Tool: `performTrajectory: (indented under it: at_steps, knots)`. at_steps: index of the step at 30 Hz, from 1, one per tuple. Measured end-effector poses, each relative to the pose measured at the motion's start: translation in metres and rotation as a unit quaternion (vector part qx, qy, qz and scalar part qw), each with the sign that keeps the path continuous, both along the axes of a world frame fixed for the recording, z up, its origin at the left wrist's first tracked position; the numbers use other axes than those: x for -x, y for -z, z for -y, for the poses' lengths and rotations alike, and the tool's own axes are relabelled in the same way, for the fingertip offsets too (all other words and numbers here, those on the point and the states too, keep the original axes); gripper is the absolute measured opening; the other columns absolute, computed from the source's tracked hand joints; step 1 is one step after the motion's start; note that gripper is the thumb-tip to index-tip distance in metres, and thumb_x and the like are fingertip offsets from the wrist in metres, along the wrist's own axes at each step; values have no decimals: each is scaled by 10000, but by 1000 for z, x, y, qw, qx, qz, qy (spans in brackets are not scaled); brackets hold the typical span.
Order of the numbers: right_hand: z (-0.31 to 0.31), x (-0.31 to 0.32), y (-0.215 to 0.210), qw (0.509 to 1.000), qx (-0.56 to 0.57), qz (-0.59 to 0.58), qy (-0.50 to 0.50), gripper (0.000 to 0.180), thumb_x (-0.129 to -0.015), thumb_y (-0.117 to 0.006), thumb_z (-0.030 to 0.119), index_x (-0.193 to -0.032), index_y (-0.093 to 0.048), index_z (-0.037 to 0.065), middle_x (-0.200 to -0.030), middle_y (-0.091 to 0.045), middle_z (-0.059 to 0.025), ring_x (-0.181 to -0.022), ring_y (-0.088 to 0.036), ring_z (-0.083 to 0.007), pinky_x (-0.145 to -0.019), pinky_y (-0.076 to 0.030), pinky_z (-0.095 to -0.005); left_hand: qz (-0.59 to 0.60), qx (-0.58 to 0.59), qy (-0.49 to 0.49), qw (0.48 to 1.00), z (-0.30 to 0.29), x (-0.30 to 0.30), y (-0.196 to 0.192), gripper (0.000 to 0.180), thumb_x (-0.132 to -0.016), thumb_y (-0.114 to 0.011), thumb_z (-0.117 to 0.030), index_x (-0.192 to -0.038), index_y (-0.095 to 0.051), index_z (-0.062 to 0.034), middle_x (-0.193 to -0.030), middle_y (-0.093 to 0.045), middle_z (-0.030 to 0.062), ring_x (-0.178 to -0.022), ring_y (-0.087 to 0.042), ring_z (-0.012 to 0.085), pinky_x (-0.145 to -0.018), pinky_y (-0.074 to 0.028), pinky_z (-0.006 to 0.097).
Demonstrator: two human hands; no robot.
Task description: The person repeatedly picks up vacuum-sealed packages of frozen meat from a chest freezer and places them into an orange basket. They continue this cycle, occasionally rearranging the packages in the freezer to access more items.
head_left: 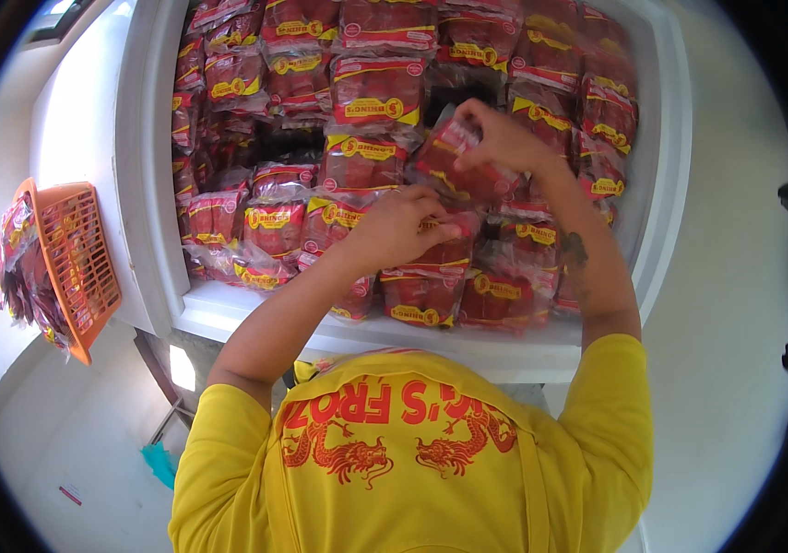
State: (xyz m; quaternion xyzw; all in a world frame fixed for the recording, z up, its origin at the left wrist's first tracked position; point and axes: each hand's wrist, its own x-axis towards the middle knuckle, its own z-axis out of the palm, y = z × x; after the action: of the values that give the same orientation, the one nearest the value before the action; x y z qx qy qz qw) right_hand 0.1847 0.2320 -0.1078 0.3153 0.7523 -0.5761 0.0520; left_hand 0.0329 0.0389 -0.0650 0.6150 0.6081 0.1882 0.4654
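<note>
Clear plastic packs of reddish meat with red and yellow labels fill a white chest freezer [255, 323] in rows. My right hand [503, 143] grips the upper edge of one tilted meat pack [460, 175], right of the middle. Just below and to the left, my left hand [403, 226] has its fingers curled and its thumb against another meat pack [449, 247], pinching its top edge. The palms of both hands are hidden. A dark gap shows behind the tilted pack.
An orange plastic basket [80, 263] holding more packs stands at the left, outside the freezer. The freezer's raised white rim [666, 184] runs along the right side. Another dark gap [288, 143] lies among the packs left of centre.
</note>
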Motion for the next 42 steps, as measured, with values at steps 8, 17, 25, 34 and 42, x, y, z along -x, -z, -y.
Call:
performTrajectory:
  at_steps: [8,17,25,34,42]
  knots:
    - [-30,-32,11,916,361,-122,125,415,-715,-758,100,-1105,-638,23,-994,-679,-38,-910,-641,-154,-871,-492,-305,197,48,-359,911,-39,-10,19,568,-785,-768,-162,-1222,-490,71,-1017,-636,145,-913,-643,226,-784,-518,319]
    - [-4,-47,13,878,431,-152,143,624,-741,-757,100,-1306,-502,31,-1224,-604,-74,-1067,-609,-169,-936,-484,-318,446,156,-428,771,-84,3,9,414,-829,-648,-9,-1201,-498,90,-934,-647,109,-832,-651,173,-715,-552,323]
    - [-62,-67,-39,975,137,-69,162,686,-650,-798,175,-1272,-554,18,-1070,-640,-45,-967,-600,-133,-865,-466,-270,17,125,-126,984,-76,-1,16,369,-873,-668,-237,-1124,-590,22,-1001,-678,144,-900,-665,263,-776,-525,358]
    - [-53,-46,-9,989,95,-34,104,638,-678,-791,161,-1263,-550,77,-1087,-613,-14,-989,-583,-122,-808,-485,-271,-88,205,196,955,-53,-6,13,750,-828,-563,-651,-1225,-590,-15,-1211,-583,194,-1156,-546,355,-969,-442,434]
    - [-13,-23,24,984,179,23,-11,629,-688,-808,242,-1252,-561,113,-902,-610,-1,-743,-543,-106,-642,-448,-265,-112,126,180,969,-29,-5,2,745,-808,-601,-644,-1282,-568,-69,-1274,-516,197,-1190,-515,373,-992,-427,436]
